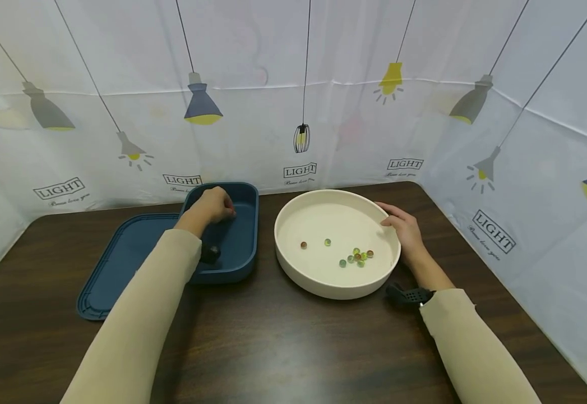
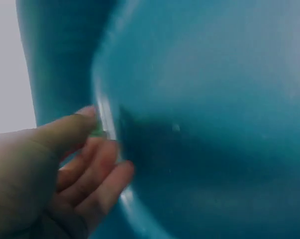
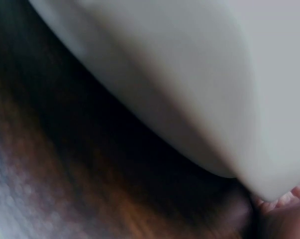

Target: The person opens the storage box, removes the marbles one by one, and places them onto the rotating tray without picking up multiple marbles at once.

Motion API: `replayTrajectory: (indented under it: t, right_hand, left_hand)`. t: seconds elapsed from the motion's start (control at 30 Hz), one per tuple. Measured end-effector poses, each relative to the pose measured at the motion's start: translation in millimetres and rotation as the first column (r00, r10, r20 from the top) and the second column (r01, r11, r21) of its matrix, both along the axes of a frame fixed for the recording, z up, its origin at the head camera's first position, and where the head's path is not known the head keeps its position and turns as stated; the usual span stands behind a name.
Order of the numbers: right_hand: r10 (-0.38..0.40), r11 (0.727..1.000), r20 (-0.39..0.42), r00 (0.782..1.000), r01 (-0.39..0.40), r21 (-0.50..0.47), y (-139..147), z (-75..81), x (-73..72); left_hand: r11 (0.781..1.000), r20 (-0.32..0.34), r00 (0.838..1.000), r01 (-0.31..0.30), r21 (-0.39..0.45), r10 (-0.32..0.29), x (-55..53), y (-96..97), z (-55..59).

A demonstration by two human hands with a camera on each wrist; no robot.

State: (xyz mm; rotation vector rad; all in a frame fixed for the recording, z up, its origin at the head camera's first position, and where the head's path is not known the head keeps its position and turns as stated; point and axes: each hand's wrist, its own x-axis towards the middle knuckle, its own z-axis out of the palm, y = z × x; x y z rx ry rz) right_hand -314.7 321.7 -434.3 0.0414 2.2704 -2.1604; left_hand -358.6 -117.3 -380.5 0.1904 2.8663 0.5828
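My left hand reaches down into a deep blue plastic box. Between its thumb and fingertips a small green marble peeks out in the left wrist view, close to the box's curved inner corner. On the other side, my right hand grips the right rim of a round cream tray, thumb over the edge. Several green and brown glass marbles lie on the tray's floor, most in a cluster toward the front right. The right wrist view shows mainly the tray's outer wall.
A blue lid lies on the dark wooden table, left of the box and partly behind my left sleeve. Dark wrist straps sit on both wrists. A white curtain printed with lamps hangs behind and to the right.
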Motion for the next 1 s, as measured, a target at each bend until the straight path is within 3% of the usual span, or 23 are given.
replayTrajectory:
  t: [0.1, 0.27, 0.4, 0.5, 0.67, 0.77, 0.9, 1.0]
  right_hand:
    - [-0.004, 1.000, -0.001, 1.000, 0.004, -0.008, 0, 0.4, 0.0]
    - [-0.011, 1.000, -0.003, 1.000, 0.011, -0.016, 0, -0.1, 0.5]
    - [-0.016, 1.000, 0.003, 1.000, 0.016, -0.027, 2, -0.3, 1.1]
    - [-0.020, 1.000, -0.003, 1.000, 0.020, -0.021, 3, -0.6, 1.4]
    - [-0.021, 1.000, -0.016, 1.000, 0.021, -0.021, 6, -2.0, 1.9]
    - [-0.019, 1.000, -0.018, 1.000, 0.019, -0.025, 6, -2.6, 1.8]
    - [-0.017, 1.000, -0.020, 1.000, 0.017, -0.023, 4, -3.2, 0.0]
    - [-0.005, 1.000, -0.022, 1.000, 0.004, -0.029, 1, -3.9, -1.1]
  left_hand:
    - [0.998, -0.040, 0.999, 0.005, 0.063, -0.003, -0.1, 0.5, 2.2]
    - [0.981, -0.106, 0.993, -0.022, 0.193, 0.044, 0.0, 3.2, 13.1]
    - [0.932, -0.164, 0.981, -0.035, 0.361, 0.100, 7.8, 15.3, 26.5]
    - [0.900, -0.186, 0.979, 0.010, 0.436, 0.079, 16.9, 33.1, 36.9]
    - [0.889, -0.164, 0.986, 0.101, 0.447, -0.030, 37.8, 74.5, 49.5]
    - [0.885, -0.142, 0.987, 0.134, 0.447, -0.078, 49.9, 99.0, 51.3]
    - [0.883, -0.146, 0.985, 0.146, 0.446, -0.089, 61.0, 123.5, 44.1]
    - [0.897, -0.164, 0.983, 0.147, 0.417, -0.085, 65.0, 135.0, 32.3]
